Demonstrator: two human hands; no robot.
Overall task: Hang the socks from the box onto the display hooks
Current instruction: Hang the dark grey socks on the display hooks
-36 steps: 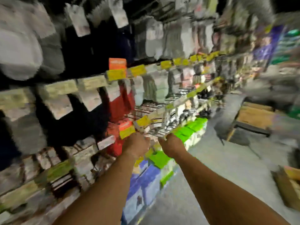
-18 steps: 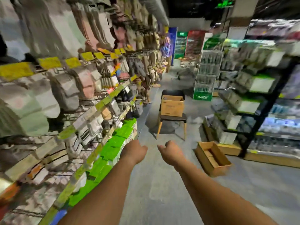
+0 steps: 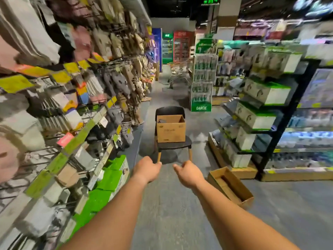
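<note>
A brown cardboard box (image 3: 170, 129) stands open on a black chair (image 3: 173, 145) in the aisle ahead; something dark shows inside at its left corner. Hanging socks (image 3: 115, 82) fill the display hooks (image 3: 100, 121) along the left wall. My left hand (image 3: 147, 169) and my right hand (image 3: 188, 174) are stretched forward side by side over the floor, short of the chair, fingers loosely curled, holding nothing.
A flat open carton (image 3: 230, 185) lies on the floor at the right. Black shelving with white and green boxes (image 3: 264, 92) lines the right side. A green floor stand (image 3: 201, 87) and a shopping cart (image 3: 177, 73) stand farther down the aisle. Green boxes (image 3: 111, 177) sit low on the left.
The view has swung from the sock wall to face down the aisle. Both hands left the hooks and now point toward the box on the chair, which is more centred.
</note>
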